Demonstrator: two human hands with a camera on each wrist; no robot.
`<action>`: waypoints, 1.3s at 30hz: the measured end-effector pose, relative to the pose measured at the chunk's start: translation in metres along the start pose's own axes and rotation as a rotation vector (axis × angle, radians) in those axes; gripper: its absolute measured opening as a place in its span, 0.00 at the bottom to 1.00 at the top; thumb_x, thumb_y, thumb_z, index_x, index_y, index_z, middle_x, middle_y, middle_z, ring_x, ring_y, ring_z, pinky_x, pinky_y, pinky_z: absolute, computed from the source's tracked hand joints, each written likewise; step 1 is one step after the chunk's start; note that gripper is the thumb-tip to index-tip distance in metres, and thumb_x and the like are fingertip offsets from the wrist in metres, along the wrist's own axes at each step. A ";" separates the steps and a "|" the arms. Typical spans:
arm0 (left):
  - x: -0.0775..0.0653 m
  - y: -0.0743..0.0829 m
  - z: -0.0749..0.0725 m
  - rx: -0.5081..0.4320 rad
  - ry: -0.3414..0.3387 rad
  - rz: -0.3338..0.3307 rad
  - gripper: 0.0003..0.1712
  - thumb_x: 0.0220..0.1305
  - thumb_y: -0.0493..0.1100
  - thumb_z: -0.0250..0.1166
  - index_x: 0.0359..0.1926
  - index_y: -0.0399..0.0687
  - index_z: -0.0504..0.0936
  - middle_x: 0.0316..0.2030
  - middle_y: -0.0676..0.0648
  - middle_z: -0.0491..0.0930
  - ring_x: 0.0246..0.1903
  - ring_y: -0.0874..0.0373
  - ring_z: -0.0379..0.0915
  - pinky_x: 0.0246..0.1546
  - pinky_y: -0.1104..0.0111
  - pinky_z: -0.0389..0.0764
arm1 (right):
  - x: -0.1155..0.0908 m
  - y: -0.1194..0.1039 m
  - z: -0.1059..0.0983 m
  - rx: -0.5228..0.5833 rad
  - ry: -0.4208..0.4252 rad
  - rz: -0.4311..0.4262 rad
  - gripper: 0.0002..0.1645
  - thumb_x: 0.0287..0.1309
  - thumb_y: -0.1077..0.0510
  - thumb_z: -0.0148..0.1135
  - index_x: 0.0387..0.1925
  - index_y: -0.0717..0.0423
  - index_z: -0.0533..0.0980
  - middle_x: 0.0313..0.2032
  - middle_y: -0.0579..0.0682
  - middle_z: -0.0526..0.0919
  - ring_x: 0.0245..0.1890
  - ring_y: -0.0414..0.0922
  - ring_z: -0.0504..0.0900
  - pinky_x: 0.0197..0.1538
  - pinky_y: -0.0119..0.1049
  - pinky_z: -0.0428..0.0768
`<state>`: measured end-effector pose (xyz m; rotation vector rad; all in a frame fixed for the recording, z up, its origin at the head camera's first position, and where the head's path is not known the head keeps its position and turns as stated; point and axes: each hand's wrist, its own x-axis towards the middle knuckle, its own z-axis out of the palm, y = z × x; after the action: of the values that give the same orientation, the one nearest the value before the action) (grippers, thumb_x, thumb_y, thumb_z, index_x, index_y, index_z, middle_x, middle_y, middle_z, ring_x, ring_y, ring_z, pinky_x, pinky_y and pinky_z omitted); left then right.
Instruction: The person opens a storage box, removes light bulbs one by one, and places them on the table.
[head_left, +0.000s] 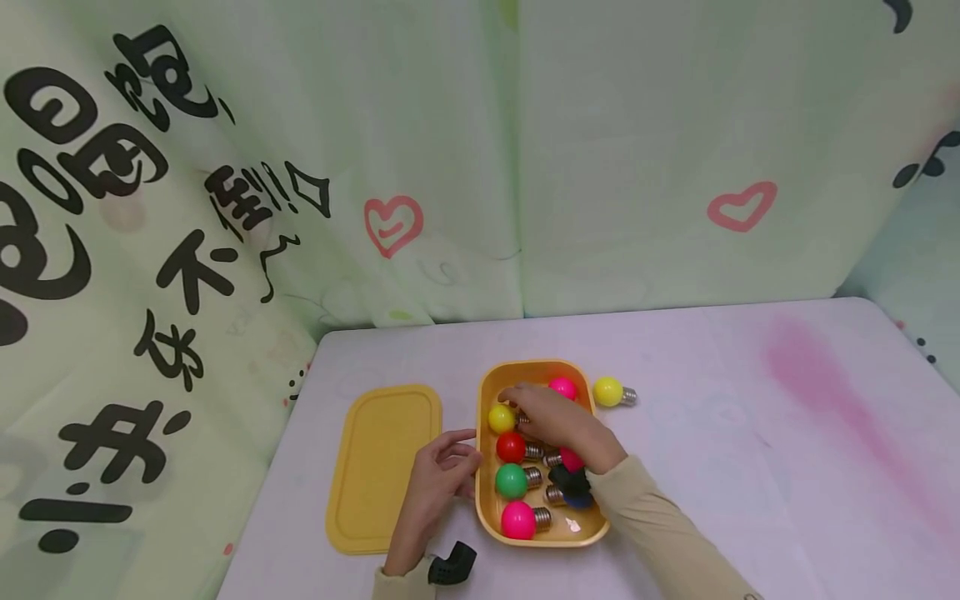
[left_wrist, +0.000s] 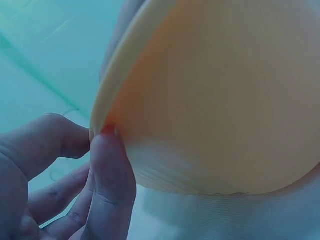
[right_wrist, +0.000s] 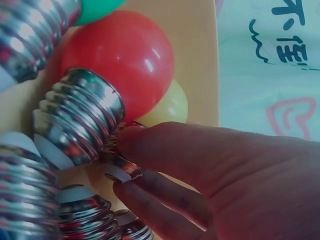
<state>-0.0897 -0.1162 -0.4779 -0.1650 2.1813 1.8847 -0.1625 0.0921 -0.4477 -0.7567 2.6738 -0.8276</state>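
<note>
A yellow plastic box (head_left: 573,528) stands on the table with several coloured light bulbs lying in it. My left hand (head_left: 442,467) pinches its left rim between thumb and fingers, as the left wrist view shows up close. Inside the box, my right hand (head_left: 557,417) holds a yellow bulb (head_left: 501,418) by its metal screw base, near the upper left. Below that bulb lie a red bulb (head_left: 511,447), a green bulb (head_left: 512,482) and a pink bulb (head_left: 518,520) in a column. Another pink bulb (head_left: 562,387) shows beyond my right hand.
Left of the box lies a flat yellow lid (head_left: 382,467). A second yellow bulb (head_left: 608,391) rests on the table (head_left: 712,400) outside the box's upper right. My right wrist partly covers a pink bulb (head_left: 572,460) and a blue bulb (head_left: 577,501). A curtain (head_left: 615,150) hangs behind.
</note>
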 end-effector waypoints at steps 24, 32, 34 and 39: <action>0.001 0.000 -0.001 0.018 -0.004 0.002 0.24 0.65 0.42 0.67 0.61 0.42 0.76 0.41 0.44 0.81 0.26 0.58 0.78 0.29 0.70 0.84 | -0.018 -0.001 -0.018 -0.035 0.041 -0.036 0.27 0.59 0.60 0.68 0.61 0.55 0.75 0.58 0.53 0.80 0.59 0.52 0.78 0.61 0.49 0.78; 0.002 -0.002 -0.002 0.017 -0.006 0.007 0.23 0.64 0.43 0.68 0.59 0.44 0.78 0.42 0.43 0.81 0.28 0.57 0.79 0.29 0.69 0.85 | -0.031 -0.002 -0.030 -0.036 0.056 -0.028 0.28 0.57 0.61 0.70 0.60 0.55 0.76 0.56 0.53 0.80 0.55 0.51 0.80 0.59 0.48 0.80; 0.002 -0.002 -0.002 0.018 -0.005 0.014 0.24 0.64 0.43 0.68 0.59 0.43 0.78 0.42 0.43 0.81 0.28 0.57 0.79 0.29 0.69 0.85 | -0.035 -0.002 -0.034 -0.045 0.064 -0.036 0.28 0.57 0.62 0.70 0.60 0.55 0.76 0.55 0.52 0.81 0.55 0.50 0.80 0.58 0.47 0.80; 0.001 -0.002 -0.002 0.013 -0.006 0.018 0.24 0.64 0.43 0.68 0.59 0.42 0.77 0.41 0.43 0.81 0.28 0.58 0.79 0.28 0.70 0.84 | -0.045 -0.001 -0.042 -0.061 0.084 -0.056 0.28 0.56 0.65 0.70 0.59 0.57 0.76 0.52 0.52 0.81 0.51 0.50 0.81 0.56 0.46 0.82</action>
<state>-0.0902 -0.1180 -0.4796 -0.1378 2.1981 1.8770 -0.1399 0.1352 -0.4100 -0.8326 2.7754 -0.8125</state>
